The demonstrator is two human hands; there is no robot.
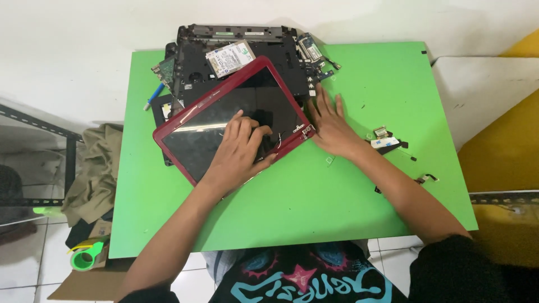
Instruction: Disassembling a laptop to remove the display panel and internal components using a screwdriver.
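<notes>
Red-framed laptop screen [224, 120] lying face up, tilted, on upper-left part of green tabletop [314, 196], long side running from 8 o'clock up to 2 o'clock. Glass dark, w/ glare. Upper edge overlapping black laptop base [196, 62], which sits at 12 o'clock from screen, against far edge of tabletop, opened up w/ insides showing.

Left hand [238, 154] flat on lower-right part of screen, palm down, fingers [244, 126] slightly bent & pressing glass; grip spread, not pinching anything. Thin wire [276, 145] at 3 o'clock from fingertips, by frame edge.

Right hand [331, 126] flat on tabletop at 3 o'clock from screen, fingers [323, 101] spread & pointing to 12 o'clock, side of hand touching screen's right corner near metal hinge [306, 131]. Grip spread, holding nothing.

Silver hard drive [230, 57] lying on laptop base at 12 o'clock from screen. Small circuit board [310, 49] at 1 o'clock, on base's right end. Another green board [166, 68] at 10 o'clock, blue-white pen [154, 96] just below it.

Loose small parts & ribbon cables [387, 140] at 3 o'clock from right hand, apart from it; more bits [426, 178] at 4 o'clock.

Off tabletop, at 8 o'clock: olive cloth [95, 168] on floor, green tape roll [87, 257] on cardboard [84, 283].
</notes>
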